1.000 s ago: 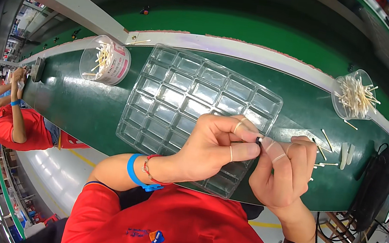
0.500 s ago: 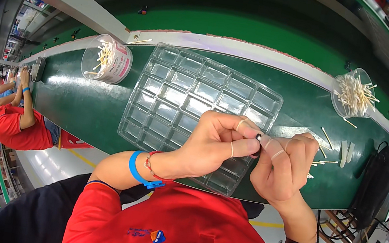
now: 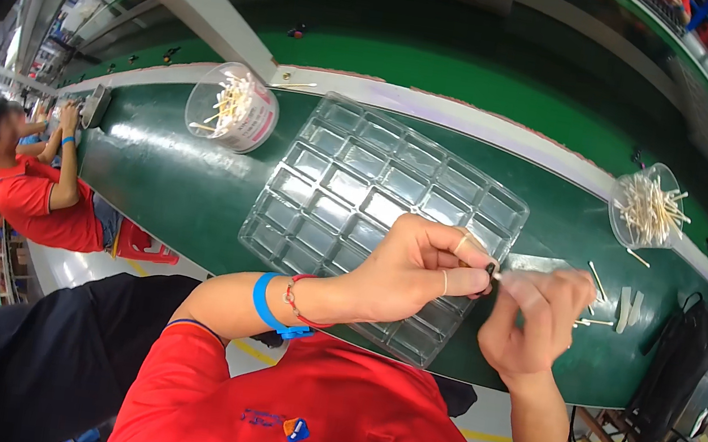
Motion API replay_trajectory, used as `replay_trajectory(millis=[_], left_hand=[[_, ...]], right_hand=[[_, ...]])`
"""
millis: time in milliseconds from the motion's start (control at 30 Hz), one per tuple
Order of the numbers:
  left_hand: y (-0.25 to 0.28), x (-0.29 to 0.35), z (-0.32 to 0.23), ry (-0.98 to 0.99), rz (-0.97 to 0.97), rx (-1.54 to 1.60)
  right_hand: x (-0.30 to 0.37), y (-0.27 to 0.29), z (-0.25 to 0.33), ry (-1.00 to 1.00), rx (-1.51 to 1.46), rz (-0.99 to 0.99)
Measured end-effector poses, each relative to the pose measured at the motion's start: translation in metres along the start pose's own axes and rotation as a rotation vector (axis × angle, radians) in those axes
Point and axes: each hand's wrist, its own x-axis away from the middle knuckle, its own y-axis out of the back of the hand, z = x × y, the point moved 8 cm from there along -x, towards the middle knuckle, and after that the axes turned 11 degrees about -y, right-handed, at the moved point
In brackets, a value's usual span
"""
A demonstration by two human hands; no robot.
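Note:
My left hand (image 3: 420,265) pinches a small black part (image 3: 491,268) between thumb and fingertips, above the right edge of a clear plastic tray. Close beside it, my right hand (image 3: 531,325) is closed, slightly blurred, with what looks like a cotton swab (image 3: 497,276) in its fingers; only the white tip shows, at the black part. The swab's stick is hidden in the hand. Under both hands lies the clear tray (image 3: 359,181), divided into rows of rectangular compartments. Pale finger bands sit on some fingers of my left hand.
Tubs of cotton swabs stand at the back left (image 3: 261,122) and back right (image 3: 620,224) of the green table (image 3: 162,167). Loose swabs (image 3: 597,278) and pale strips (image 3: 629,309) lie to the right, near a black pouch (image 3: 676,366). A co-worker (image 3: 42,186) in red works at far left.
The view has shifted, so the table and tray appear farther right. My hands keep pinching at the black part; the right hand has turned a little and its fingers are blurred.

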Motion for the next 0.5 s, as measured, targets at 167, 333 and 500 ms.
replay_trajectory(millis=[167,333,500], left_hand=[[-0.005,-0.018,-0.07,-0.194,0.096,-0.345],[-0.005,-0.082,-0.126,-0.312,0.093,-0.876],[0.056,-0.159,-0.133,-0.338,0.04,-1.467]], right_hand=[[0.006,0.022,-0.01,-0.005,-0.054,-0.073],[0.007,0.023,-0.006,0.026,-0.056,-0.056],[0.004,0.025,-0.007,0.046,-0.113,-0.101]])
